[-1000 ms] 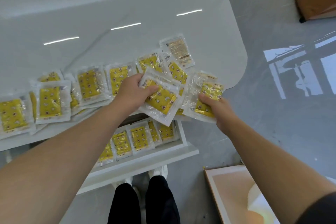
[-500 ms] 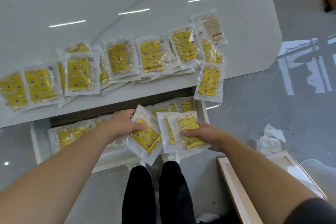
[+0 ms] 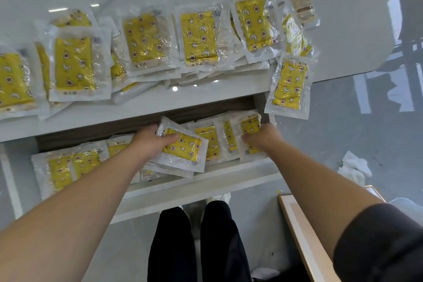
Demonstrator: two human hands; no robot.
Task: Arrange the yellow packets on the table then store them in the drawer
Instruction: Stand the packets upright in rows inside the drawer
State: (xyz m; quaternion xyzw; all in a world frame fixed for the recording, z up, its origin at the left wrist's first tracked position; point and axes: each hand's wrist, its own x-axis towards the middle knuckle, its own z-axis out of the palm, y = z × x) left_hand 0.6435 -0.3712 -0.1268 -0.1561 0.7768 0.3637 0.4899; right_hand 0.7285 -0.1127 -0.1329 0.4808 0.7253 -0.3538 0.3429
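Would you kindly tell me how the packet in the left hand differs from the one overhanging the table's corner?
The held packet is pinched by the left hand, slanted, over the drawer; the corner packet lies loose, overhanging the table. Both are yellow in clear wrap.

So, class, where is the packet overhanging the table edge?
Head view, right side: the overhanging packet hangs off the table's near edge, by the drawer's right end.

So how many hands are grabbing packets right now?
2. The left hand grips a tilted packet over the open drawer; the right hand grips an upright packet at the drawer's right end. No other hands show.
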